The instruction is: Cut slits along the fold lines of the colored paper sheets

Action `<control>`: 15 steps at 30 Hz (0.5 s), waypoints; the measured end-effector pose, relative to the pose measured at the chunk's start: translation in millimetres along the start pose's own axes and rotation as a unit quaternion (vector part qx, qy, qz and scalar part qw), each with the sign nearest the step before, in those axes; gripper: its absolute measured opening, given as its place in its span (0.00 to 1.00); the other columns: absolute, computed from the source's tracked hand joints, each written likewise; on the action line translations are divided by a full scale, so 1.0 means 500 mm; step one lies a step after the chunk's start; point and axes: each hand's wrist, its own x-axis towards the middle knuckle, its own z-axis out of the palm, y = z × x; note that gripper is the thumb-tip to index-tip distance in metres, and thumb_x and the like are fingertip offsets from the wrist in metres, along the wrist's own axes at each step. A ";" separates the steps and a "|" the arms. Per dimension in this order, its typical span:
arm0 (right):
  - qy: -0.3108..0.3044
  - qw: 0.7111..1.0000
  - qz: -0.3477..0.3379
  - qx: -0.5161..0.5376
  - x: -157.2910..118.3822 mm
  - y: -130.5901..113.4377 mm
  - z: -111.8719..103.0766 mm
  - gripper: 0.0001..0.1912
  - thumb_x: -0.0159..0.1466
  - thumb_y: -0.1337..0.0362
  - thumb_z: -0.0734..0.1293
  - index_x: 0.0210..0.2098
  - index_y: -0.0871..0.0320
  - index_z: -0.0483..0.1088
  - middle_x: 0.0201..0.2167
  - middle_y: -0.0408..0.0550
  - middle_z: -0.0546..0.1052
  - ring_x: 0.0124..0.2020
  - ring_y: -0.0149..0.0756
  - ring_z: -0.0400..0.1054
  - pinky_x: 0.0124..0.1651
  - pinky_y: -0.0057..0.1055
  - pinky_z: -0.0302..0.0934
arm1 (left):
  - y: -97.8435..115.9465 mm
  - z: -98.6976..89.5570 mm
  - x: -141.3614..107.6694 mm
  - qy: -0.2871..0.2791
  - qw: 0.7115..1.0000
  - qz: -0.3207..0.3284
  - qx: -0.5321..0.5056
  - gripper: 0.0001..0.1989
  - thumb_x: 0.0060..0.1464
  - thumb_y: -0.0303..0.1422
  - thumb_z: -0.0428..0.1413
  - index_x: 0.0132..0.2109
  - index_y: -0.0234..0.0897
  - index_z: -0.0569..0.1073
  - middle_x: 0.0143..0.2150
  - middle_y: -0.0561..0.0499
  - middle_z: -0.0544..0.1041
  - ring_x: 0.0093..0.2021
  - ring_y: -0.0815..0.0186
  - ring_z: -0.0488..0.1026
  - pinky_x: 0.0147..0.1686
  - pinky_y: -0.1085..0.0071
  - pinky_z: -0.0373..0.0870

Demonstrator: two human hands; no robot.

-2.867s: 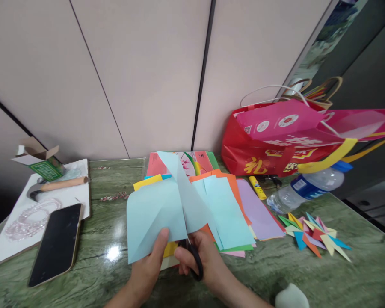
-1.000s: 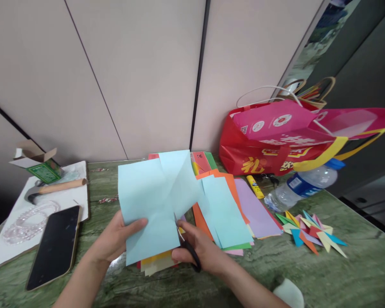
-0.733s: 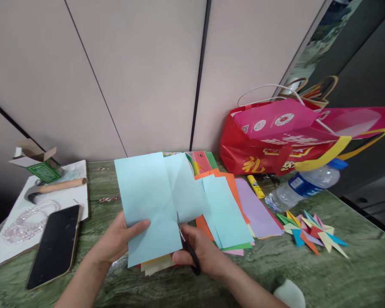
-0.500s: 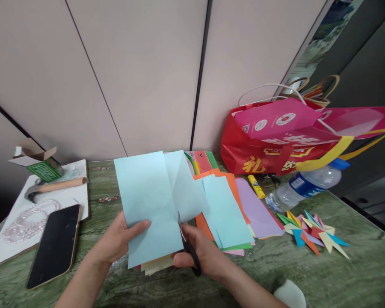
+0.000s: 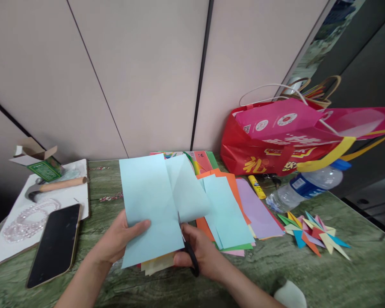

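Observation:
My left hand (image 5: 128,237) grips the left edge of a light-blue sheet of paper (image 5: 147,192), thumb on top and fingers behind it. In my right hand (image 5: 200,248) are black-handled scissors (image 5: 188,250), their blades at the cut in the sheet. A cut runs through part of the paper, and the right-hand portion curls up and away from the rest. Beneath and to the right lie light-blue paper pieces (image 5: 226,209) on orange paper (image 5: 231,184). Cream paper strips (image 5: 157,264) show under the sheet's lower edge.
Purple paper (image 5: 259,209), a yellow glue stick (image 5: 256,186), a water bottle (image 5: 308,188) and folded paper spikes (image 5: 317,233) lie to the right. Behind stands a red bag (image 5: 269,145). On the left are a phone (image 5: 55,244), a hammer (image 5: 57,186), beads (image 5: 28,220) and a green box (image 5: 45,169).
The light-blue sheet has tilted and swung slightly, its top edge moving right and its lower left corner left. The cut portion curls a little more. Both hands stay nearly in place.

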 end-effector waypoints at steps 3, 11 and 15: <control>-0.002 1.000 0.001 0.007 0.000 -0.002 0.001 0.26 0.43 0.50 0.74 0.35 0.57 0.65 0.31 0.44 0.68 0.33 0.37 0.63 0.37 0.32 0.59 | 0.001 0.001 0.000 -0.001 1.000 0.002 0.001 0.22 0.36 0.30 0.66 0.42 0.38 0.70 0.36 0.45 0.82 0.31 0.56 0.78 0.29 0.67 0.76; 0.006 1.000 0.005 0.007 0.000 -0.001 -0.001 0.24 0.44 0.55 0.75 0.34 0.59 0.65 0.29 0.43 0.67 0.29 0.34 0.59 0.33 0.29 0.56 | 0.001 0.002 0.000 -0.003 1.000 -0.004 -0.004 0.21 0.36 0.30 0.66 0.41 0.38 0.71 0.34 0.46 0.82 0.29 0.57 0.78 0.29 0.66 0.76; 0.008 1.000 0.009 -0.001 -0.001 0.002 -0.002 0.24 0.44 0.53 0.74 0.33 0.59 0.65 0.27 0.42 0.66 0.27 0.32 0.58 0.29 0.28 0.53 | 0.002 0.003 0.001 -0.008 1.000 -0.005 -0.007 0.20 0.36 0.29 0.66 0.40 0.37 0.71 0.33 0.47 0.82 0.26 0.59 0.78 0.28 0.67 0.75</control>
